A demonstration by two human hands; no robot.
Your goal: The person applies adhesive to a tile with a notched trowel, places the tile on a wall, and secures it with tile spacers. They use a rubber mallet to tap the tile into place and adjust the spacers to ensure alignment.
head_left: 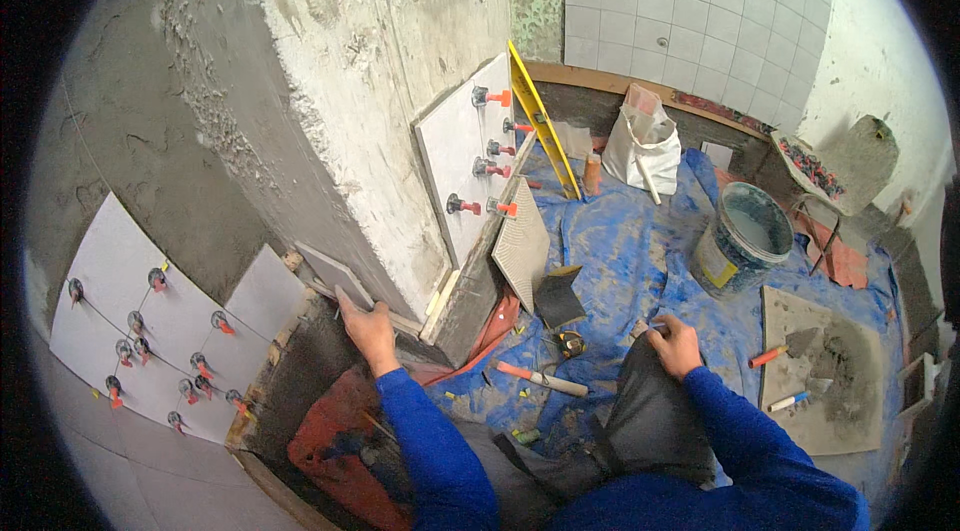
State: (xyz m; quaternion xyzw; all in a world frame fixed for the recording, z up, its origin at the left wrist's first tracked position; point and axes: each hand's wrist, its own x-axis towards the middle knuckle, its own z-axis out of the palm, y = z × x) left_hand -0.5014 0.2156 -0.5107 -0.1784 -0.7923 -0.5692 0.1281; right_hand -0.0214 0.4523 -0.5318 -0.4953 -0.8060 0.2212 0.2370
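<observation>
My left hand grips the near end of a narrow grey tile piece, which stands against the foot of the concrete pillar. My right hand is closed near my right knee, its fingertips pinched around something small and greyish that I cannot make out. Left of the pillar, large light tiles cover the lower wall, dotted with black-and-red levelling clips. Another light tile with several red-handled clips is set on the pillar's right face.
A yellow spirit level leans by the pillar. On the blue tarp are a white sack, a bucket, a tape measure, an orange-and-beige handled tool and a leaning ridged tile. Trowels lie on a mortar-stained board.
</observation>
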